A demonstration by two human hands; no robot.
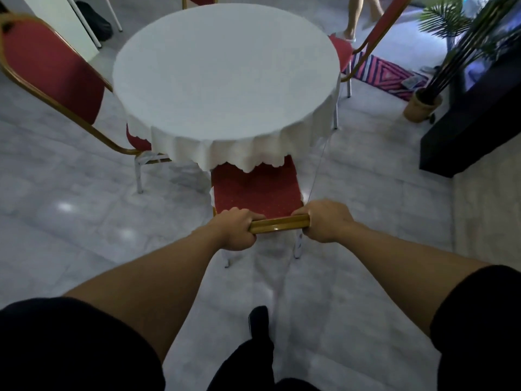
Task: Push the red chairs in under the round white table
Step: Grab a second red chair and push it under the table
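Pale marble-look floor (84, 221), round white-clothed table (225, 74) mid-frame. My left hand (235, 231) and right hand (327, 220) clamp the gold top rail (279, 223), lying crosswise, of the red padded chair (255, 190), seat pointing under the cloth.

Person wears black short sleeves on both arms; forearms are bare, no watch or rings visible. Left hand (236, 231) and right hand (327, 221) have no gloves. Lower body: black trousers (248, 359) and a black shoe (258, 318), approx. same dark tone.
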